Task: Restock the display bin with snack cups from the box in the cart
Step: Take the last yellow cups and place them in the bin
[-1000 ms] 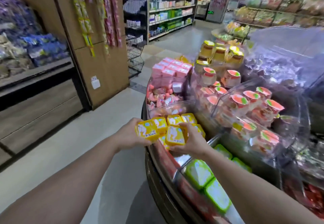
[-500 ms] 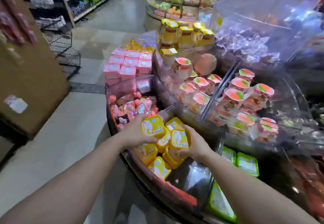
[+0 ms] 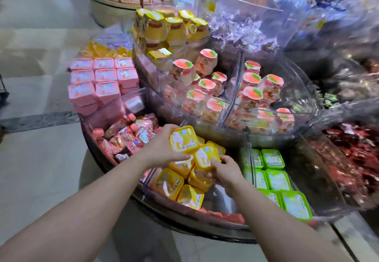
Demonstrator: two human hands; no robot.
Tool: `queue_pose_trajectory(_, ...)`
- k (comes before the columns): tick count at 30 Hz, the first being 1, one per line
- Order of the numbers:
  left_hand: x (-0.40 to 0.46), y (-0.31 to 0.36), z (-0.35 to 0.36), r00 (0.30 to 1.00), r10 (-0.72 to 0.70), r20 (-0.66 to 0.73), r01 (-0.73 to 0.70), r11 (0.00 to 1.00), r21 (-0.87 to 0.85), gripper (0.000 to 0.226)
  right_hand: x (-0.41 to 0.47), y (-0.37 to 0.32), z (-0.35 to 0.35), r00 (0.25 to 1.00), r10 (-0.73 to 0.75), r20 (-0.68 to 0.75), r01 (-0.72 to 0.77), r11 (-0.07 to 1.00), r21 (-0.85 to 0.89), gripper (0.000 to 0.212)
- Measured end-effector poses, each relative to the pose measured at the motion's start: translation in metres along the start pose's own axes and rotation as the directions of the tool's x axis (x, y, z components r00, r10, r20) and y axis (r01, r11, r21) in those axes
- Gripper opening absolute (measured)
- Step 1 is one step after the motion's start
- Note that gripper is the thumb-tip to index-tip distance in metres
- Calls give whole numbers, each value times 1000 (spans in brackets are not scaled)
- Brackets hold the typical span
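Observation:
My left hand [image 3: 162, 149] grips a yellow square snack cup [image 3: 183, 139], lid up, over the yellow compartment of the round display bin [image 3: 184, 218]. My right hand [image 3: 224, 171] holds a second yellow cup [image 3: 206, 156] by its near edge, just below and right of the first. Several more yellow cups [image 3: 170, 183] lie loosely tumbled in the compartment beneath both hands. The box and the cart are out of view.
Green square cups [image 3: 276, 179] fill the compartment to the right, pink pouches [image 3: 131, 136] the one to the left, with stacked pink cups [image 3: 96, 79] behind. Clear upper tiers hold peach jelly cups [image 3: 250, 95] and yellow jars [image 3: 174, 28]. Grey floor lies left of the bin.
The view has tilted down and closer to the bin. Both hands, each still holding a yellow cup, have stayed over the yellow compartment and lowered slightly toward the pile.

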State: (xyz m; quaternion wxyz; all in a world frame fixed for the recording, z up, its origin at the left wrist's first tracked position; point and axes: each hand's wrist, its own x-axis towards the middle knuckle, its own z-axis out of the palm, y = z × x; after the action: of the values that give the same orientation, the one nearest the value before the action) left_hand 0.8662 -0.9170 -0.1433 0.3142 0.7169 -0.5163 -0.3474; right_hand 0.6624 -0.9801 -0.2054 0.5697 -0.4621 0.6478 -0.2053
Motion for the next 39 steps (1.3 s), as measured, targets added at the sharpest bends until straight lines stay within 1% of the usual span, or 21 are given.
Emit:
queue_pose_trajectory(1, 1, -2, 0, 1000, -3, -2, 3, 1000, -15, 80, 0, 0, -3, 999, -11, 41, 9, 999, 49, 33)
queue_pose_trajectory(3, 3, -3, 0, 1000, -15, 6, 15, 1000, -26, 82, -2, 3, -13, 992, -43, 121, 39, 999, 34, 32)
queue_pose_trajectory(6, 3, -2, -1, 999, -31, 27, 32, 999, -34, 83, -14, 12, -26, 951, -25, 309, 64, 991, -117, 30)
queue_pose_trajectory(7, 3, -2, -2, 999, -38, 32, 39, 998, -46, 82, -20, 16, -28, 937, -3, 349, 72, 980, -184, 30)
queue_pose_trajectory(9, 2, -1, -1, 998, -50, 39, 52, 997, -65, 82, -25, 22, -27, 923, 32, 383, 72, 964, -254, 31)
queue_pose_trajectory(12, -1, 1, -1, 996, -64, 53, 68, 995, -78, 85, -27, 28, -22, 930, 75, 360, 58, 937, -345, 34)
queue_pose_trajectory(14, -2, 1, 0, 996, -59, 66, 62, 997, -49, 86, -26, 33, -18, 945, 90, 315, 36, 928, -371, 35)
queue_pose_trajectory(18, -5, -2, 3, 996, -39, 80, 40, 999, -15, 87, -26, 40, -13, 972, 49, 230, 53, 907, -417, 42)
queue_pose_trajectory(22, -10, 0, 13, 996, 3, 91, -8, 998, 60, 90, -30, 35, -23, 965, 73, 250, 33, 918, -396, 36)
queue_pose_trajectory(23, -11, 0, 16, 995, 3, 101, -11, 997, 76, 93, -31, 32, -24, 971, 34, 236, 72, 902, -426, 31)
queue_pose_trajectory(25, -11, -1, 23, 993, -14, 121, 0, 993, 115, 97, -32, 24, -24, 982, -143, 122, 186, 830, -526, 19)
queue_pose_trajectory(26, -11, -2, 27, 991, -25, 131, 8, 992, 128, 97, -33, 17, -24, 973, -220, 66, 222, 838, -499, 17)
queue_pose_trajectory(27, -11, -2, 32, 990, -31, 136, 13, 991, 132, 98, -35, 10, -22, 969, -241, 48, 240, 886, -396, 19)
queue_pose_trajectory(28, -11, -2, 37, 990, -29, 136, 10, 991, 136, 98, -37, 2, -20, 976, -205, 78, 218, 945, -243, 22)
queue_pose_trajectory(29, -12, -1, 42, 991, -22, 128, 5, 991, 136, 98, -40, -5, -17, 977, -154, 150, 171, 980, -105, 26)
queue_pose_trajectory(30, -12, 0, 48, 994, -25, 110, 10, 991, 132, 98, -41, -9, -14, 969, -122, 213, 131, 991, -27, 29)
queue_pose_trajectory(32, -11, 1, 61, 998, -60, 28, 56, 992, 114, 99, -40, -12, -8, 963, -102, 248, 106, 994, -3, 36)
queue_pose_trajectory(34, -12, 2, 73, 991, -127, -43, 130, 986, 103, 98, -35, -9, 1, 978, -71, 196, 75, 997, -14, 46)
queue_pose_trajectory(35, -12, 1, 79, 986, -159, -42, 162, 981, 106, 97, -31, -6, 4, 986, -49, 162, 56, 998, -35, 50)
queue_pose_trajectory(37, -13, 0, 87, 972, -232, 27, 225, 962, 157, 101, -25, -2, 9, 994, -1, 105, 10, 997, -80, 59)
queue_pose_trajectory(39, -12, -5, 87, 963, -262, 71, 243, 948, 204, 102, -22, 0, 11, 996, 34, 87, -29, 998, -56, 59)
